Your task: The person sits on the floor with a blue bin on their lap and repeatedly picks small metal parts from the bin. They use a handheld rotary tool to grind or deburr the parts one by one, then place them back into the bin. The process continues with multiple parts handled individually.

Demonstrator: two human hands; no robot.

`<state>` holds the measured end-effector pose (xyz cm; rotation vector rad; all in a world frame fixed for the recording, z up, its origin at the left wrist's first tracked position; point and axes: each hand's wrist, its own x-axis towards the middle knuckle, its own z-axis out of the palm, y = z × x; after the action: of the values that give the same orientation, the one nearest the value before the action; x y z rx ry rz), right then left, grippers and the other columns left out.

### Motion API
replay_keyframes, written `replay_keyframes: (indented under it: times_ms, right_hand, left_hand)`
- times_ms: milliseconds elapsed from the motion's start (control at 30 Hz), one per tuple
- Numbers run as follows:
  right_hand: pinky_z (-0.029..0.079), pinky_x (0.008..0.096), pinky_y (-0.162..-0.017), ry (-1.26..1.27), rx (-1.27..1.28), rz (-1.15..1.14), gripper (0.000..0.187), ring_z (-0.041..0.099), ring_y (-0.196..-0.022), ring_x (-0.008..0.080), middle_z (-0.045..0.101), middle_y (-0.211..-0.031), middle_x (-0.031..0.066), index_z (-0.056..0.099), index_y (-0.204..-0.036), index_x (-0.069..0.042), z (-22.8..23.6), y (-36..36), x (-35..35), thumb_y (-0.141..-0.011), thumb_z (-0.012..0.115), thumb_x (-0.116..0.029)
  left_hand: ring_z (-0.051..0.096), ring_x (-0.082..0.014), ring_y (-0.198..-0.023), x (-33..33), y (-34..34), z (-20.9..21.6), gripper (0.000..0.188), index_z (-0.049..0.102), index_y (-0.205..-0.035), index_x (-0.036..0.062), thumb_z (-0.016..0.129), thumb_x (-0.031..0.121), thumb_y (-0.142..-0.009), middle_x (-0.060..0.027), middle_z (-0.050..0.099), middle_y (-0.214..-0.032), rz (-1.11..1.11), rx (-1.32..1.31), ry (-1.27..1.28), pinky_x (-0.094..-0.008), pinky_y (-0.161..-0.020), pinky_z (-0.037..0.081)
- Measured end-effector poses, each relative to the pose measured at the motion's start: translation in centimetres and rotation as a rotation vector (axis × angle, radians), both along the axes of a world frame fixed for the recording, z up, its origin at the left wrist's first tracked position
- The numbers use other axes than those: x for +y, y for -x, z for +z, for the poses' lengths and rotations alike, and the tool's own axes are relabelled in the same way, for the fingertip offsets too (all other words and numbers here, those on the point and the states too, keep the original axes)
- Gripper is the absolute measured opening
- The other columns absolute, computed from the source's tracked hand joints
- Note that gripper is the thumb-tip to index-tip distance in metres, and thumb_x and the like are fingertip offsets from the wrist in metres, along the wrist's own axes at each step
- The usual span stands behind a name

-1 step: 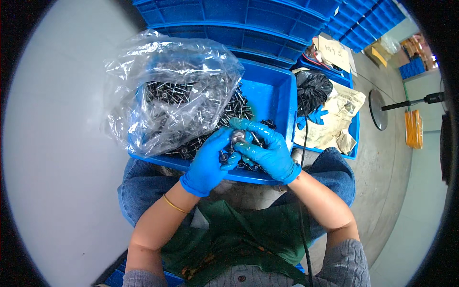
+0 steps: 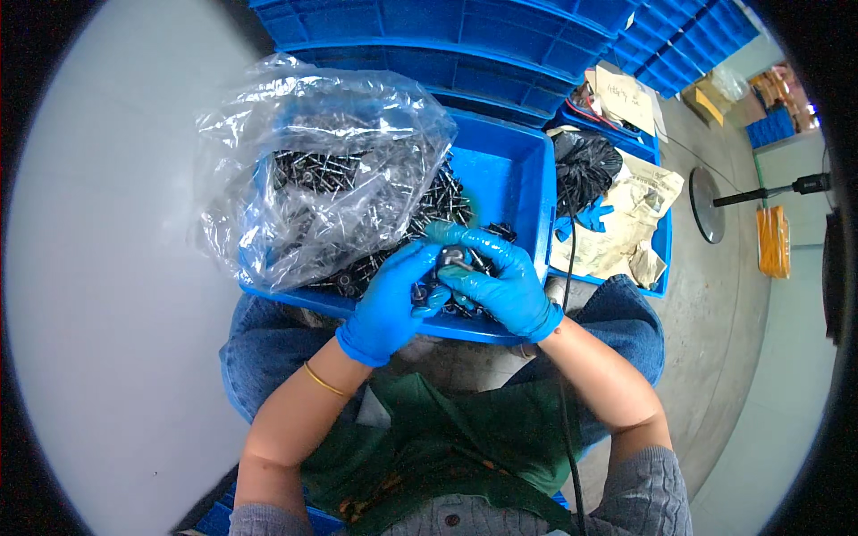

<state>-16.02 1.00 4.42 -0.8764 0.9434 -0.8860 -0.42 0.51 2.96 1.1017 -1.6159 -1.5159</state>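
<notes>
Both of my hands wear wet blue gloves and meet over the near edge of a blue bin [image 2: 547,192]. Between their fingertips sits a small dark, rounded metal part [image 2: 453,257], with my right hand [image 2: 505,290] pinching it from the right. My left hand [image 2: 384,299] closes on the same part from the left. Another small dark part [image 2: 419,292] shows at its curled lower fingers. Under and beyond the hands lies a heap of dark parts with shiny shafts [image 2: 447,198]. A clear plastic bag [image 2: 357,107] covers much of that heap on the left.
Stacked blue crates [image 2: 429,40] rise behind the bin. On the right, another blue crate [image 2: 661,241] carries crumpled brown paper [image 2: 643,192], a black plastic bundle [image 2: 587,159] and a blue glove [image 2: 592,214]. A black cable [image 2: 570,402] hangs by my right arm. Farther right stands a round-based stand [image 2: 706,205].
The part between my fingertips has turned slightly, showing a darker face where a bright silvery one was. My hands have barely moved.
</notes>
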Motion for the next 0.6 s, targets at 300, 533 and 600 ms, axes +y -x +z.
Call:
replay_keyframes:
  times_ms: [300,533,600]
  right_hand:
    - [0.046,0.0260,-0.055,-0.413,-0.131,-0.022,0.027,0.057,-0.075,0.0158,0.056,-0.080,0.0016,0.052,-0.098,-0.011,-4.5,1.4,-3.0,-0.079,0.051,-0.030]
    - [0.047,0.0374,-0.062,0.645,0.814,0.679,0.023,0.057,-0.075,0.0257,0.058,-0.083,0.0110,0.062,-0.087,-0.013,-13.2,-2.8,-3.5,-0.068,0.056,-0.024]
    - [0.045,0.0410,-0.059,0.883,0.979,0.781,0.014,0.055,-0.071,0.0286,0.054,-0.072,0.0125,0.058,-0.077,-0.011,-12.8,-4.6,-2.5,-0.068,0.051,-0.020]
  left_hand:
    - [0.041,-0.0057,-0.054,-3.2,-3.5,2.1,0.023,0.049,-0.099,0.0016,0.043,0.018,-0.084,-0.0018,0.049,-0.073,0.315,0.562,-0.531,-0.0154,-0.045,0.033]
    - [0.037,-0.0032,-0.059,-2.9,-3.9,1.3,0.031,0.043,-0.109,0.0012,0.046,0.002,-0.079,-0.0014,0.046,-0.082,0.237,0.352,-0.386,-0.0134,-0.046,0.029]
    - [0.038,-0.0034,-0.061,-2.9,-4.4,0.9,0.037,0.042,-0.111,0.0010,0.047,-0.004,-0.075,-0.0017,0.047,-0.084,0.175,0.322,-0.256,-0.0133,-0.048,0.031]
